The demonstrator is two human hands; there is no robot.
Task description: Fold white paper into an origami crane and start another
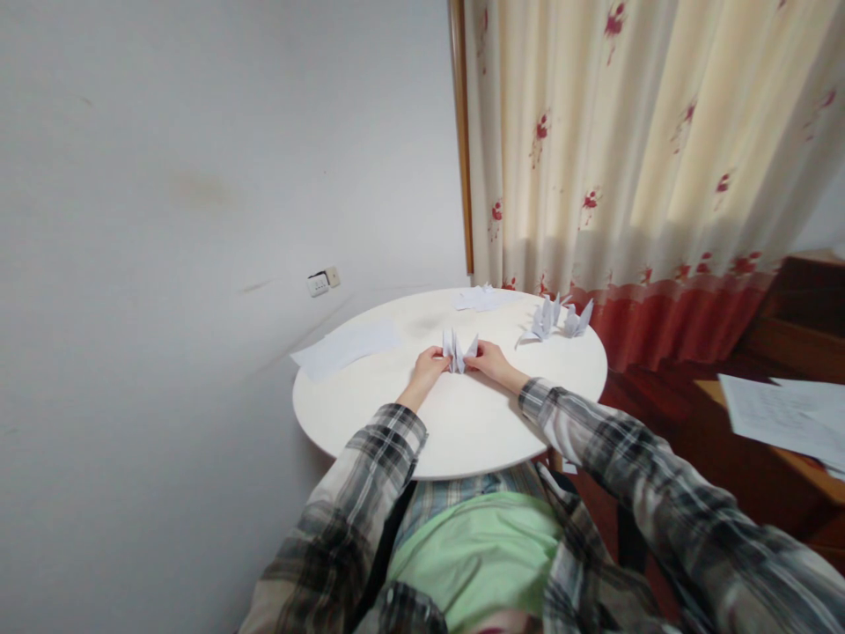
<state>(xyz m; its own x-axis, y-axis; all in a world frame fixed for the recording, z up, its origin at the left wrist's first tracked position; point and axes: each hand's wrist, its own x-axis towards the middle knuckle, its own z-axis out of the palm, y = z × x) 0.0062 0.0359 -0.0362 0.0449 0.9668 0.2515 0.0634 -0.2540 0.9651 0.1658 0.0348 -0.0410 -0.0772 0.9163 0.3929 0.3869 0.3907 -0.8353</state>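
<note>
Pale grey wall (165,132) fills the left side of the frame, with a white socket (318,284) near its lower part, while a cream curtain (607,158) with red flowers and a red lower band hangs across the upper right. Between them, a narrow strip of wooden trim (462,132) runs down from the top edge.

My round white worktop (462,440) sits at the centre of the frame. Near its middle is the folded white paper (455,350), its pointed parts standing up, with me holding it from both sides. My left hand (428,365) pinches its left side between the fingers, and my right hand (494,361) pinches its right side the same way.

Loose white sheets (347,346) lie toward the worktop's left edge, and more white paper (485,299) lies at its far edge. Right of my hands stands a cluster of folded paper figures (545,321), with another folded figure (577,321) just beside it.

My plaid sleeves (370,475) reach up from the bottom corners on either side of my green shirt (488,546). At the far right, written sheets (782,414) rest on brown wooden furniture (713,392).
</note>
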